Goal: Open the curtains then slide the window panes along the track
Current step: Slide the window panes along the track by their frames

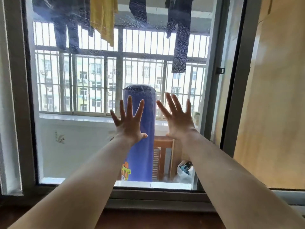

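A large glass window pane (79, 146) in a grey frame fills the middle of the view. My left hand (129, 122) lies flat against the glass with its fingers spread, near the pane's middle. My right hand (179, 119) is spread flat on the glass just to the right of it. Neither hand holds anything. The pane's right frame edge (212, 90) overlaps a second frame (236, 100) that carries a small latch (220, 70). The bottom track (156, 198) runs below the pane. A beige curtain (274, 103) hangs at the right, a pale curtain (6, 113) at the far left.
Behind the glass is a balcony with a blue punching bag (140, 146), a wooden rack (163, 156), a white bag (185, 172) and metal bars (92, 83). Dark clothes and a yellow cloth (103, 17) hang above. A dark wooden sill (148, 219) lies below the track.
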`<state>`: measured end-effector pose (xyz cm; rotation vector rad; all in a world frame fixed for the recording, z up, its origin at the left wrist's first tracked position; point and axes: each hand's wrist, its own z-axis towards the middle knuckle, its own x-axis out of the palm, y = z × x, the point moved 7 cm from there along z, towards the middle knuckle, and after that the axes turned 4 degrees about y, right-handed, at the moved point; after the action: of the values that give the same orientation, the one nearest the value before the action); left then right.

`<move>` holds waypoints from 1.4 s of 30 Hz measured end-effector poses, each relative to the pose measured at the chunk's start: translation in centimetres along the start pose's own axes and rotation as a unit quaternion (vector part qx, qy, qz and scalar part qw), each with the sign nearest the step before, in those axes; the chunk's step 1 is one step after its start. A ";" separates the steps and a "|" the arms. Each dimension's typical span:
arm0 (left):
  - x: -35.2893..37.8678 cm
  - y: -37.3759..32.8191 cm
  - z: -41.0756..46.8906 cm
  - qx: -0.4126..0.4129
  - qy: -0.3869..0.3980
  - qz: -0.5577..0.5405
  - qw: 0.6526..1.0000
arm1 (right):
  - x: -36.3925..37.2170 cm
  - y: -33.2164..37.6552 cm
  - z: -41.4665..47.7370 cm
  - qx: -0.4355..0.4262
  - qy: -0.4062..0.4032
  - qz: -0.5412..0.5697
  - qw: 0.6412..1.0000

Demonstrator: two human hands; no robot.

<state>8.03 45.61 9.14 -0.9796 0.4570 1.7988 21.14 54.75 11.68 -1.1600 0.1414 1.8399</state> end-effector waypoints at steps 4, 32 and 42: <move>0.8 -0.6 0.4 0.007 -0.011 -0.007 1.000 | 0.6 -1.0 -0.1 -0.007 0.009 -0.009 1.000; 3.3 -10.8 1.0 0.045 -0.036 -0.040 0.998 | 4.0 -11.5 -3.7 0.056 -0.003 0.035 0.998; 0.4 -7.7 -0.4 0.193 -0.087 -0.182 0.960 | 4.4 -8.7 -4.6 0.171 -0.085 0.146 0.971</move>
<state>15.00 48.86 9.56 -0.5833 0.4617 1.3805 30.08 60.08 8.85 -0.7663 0.5330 2.0613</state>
